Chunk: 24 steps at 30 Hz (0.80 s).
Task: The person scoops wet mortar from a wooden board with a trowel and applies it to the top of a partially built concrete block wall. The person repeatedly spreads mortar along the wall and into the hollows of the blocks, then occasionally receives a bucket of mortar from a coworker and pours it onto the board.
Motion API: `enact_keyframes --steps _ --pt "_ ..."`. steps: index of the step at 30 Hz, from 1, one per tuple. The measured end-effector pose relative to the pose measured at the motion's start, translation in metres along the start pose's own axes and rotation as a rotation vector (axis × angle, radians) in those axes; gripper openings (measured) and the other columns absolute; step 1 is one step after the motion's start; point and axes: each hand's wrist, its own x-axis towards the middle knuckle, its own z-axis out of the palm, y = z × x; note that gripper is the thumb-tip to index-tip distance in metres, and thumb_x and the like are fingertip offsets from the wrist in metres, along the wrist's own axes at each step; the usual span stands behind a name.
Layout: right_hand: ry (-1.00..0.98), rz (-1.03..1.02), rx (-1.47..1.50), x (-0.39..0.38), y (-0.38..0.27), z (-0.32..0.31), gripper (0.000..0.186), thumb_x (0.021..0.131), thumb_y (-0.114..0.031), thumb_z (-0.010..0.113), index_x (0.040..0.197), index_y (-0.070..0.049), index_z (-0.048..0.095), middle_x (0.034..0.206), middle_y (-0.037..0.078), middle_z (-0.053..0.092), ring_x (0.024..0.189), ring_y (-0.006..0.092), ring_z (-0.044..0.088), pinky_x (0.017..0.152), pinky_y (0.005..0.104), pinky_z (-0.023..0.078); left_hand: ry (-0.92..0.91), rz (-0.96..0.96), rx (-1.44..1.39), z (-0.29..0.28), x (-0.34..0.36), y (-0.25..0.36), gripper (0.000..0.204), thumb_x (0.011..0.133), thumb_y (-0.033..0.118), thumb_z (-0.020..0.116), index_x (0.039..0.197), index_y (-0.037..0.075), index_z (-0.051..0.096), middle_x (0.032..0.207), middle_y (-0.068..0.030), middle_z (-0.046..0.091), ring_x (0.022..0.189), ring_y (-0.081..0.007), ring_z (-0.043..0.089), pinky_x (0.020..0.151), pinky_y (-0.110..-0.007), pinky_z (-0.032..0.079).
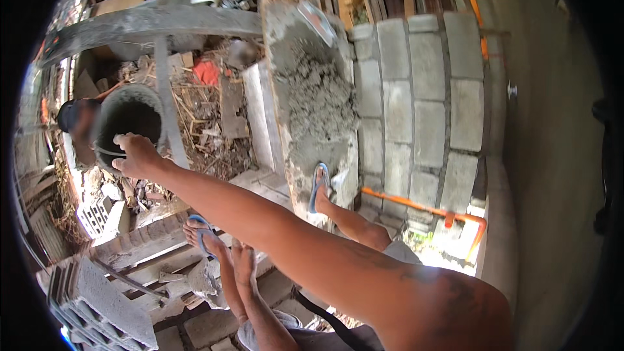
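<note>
My right arm reaches across to the left, and my right hand (138, 155) is closed round the thin handle of a grey, cement-stained bucket (133, 96). Its mouth faces me and the inside looks dark; what it holds, if anything, I cannot make out. Beside the bucket is another person in a dark cap (67, 116). Low in the middle, my left hand (244, 265) hangs near my sandalled foot (207, 237); its fingers are foreshortened beside my right forearm. Wet grey mortar (315, 94) lies heaped on a long board (300, 179), where my other foot stands.
A block wall (416, 101) rises at right, with an orange pipe (416, 205) near its lower end. Hollow blocks (107, 305) stand at lower left. A wooden beam (149, 23) crosses the upper left above debris. A flat tool (317, 23) lies on the mortar board's far end.
</note>
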Motion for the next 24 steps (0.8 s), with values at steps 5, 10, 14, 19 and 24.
enact_keyframes --steps 5,10,14,19,24 --pt "0.375 0.396 -0.028 -0.178 0.127 -0.167 0.01 0.086 -0.009 0.062 0.081 -0.001 0.065 0.071 0.009 0.066 0.067 0.0226 0.063 0.058 0.0364 0.052 0.204 -0.247 0.361 0.021 0.011 0.02 0.06 0.096 0.038 0.058 0.138 -0.003 0.045 0.138 -0.0233 0.048 0.126 -0.0328 0.047 0.107 -0.042 0.036" --pt "0.452 1.344 -0.279 -0.442 0.28 -0.308 0.022 0.081 -0.015 0.069 0.093 0.003 0.063 0.084 0.014 0.066 0.078 0.026 0.063 0.067 0.0375 0.051 0.181 -0.458 0.452 0.075 0.031 0.014 0.068 0.094 0.048 0.058 0.141 0.0 0.044 0.145 -0.0232 0.043 0.135 -0.0341 0.039 0.111 -0.044 0.03" --pt "0.373 1.634 -0.306 -0.579 0.365 -0.359 0.038 0.077 -0.019 0.075 0.102 0.006 0.061 0.095 0.018 0.066 0.087 0.0287 0.063 0.075 0.0383 0.051 0.145 -0.524 0.44 0.13 0.053 0.009 0.064 0.093 0.048 0.059 0.138 0.003 0.048 0.139 -0.0185 0.049 0.13 -0.0293 0.046 0.108 -0.044 0.035" --pt "0.286 1.658 -0.074 -0.668 0.461 -0.404 0.059 0.072 -0.025 0.082 0.113 0.01 0.058 0.108 0.023 0.066 0.099 0.0321 0.063 0.084 0.0393 0.05 0.22 -0.522 0.538 0.183 0.069 -0.02 0.057 0.095 0.047 0.056 0.134 0.005 0.053 0.131 -0.0135 0.056 0.124 -0.0249 0.051 0.106 -0.041 0.037" --pt "0.59 1.55 0.118 -0.675 0.425 -0.435 0.064 0.07 -0.023 0.078 0.12 0.009 0.055 0.102 0.019 0.066 0.09 0.0273 0.064 0.079 0.0396 0.05 0.209 -0.511 0.578 0.193 0.083 -0.065 0.053 0.095 0.043 0.06 0.133 0.007 0.052 0.121 -0.0124 0.062 0.114 -0.0269 0.059 0.098 -0.044 0.042"
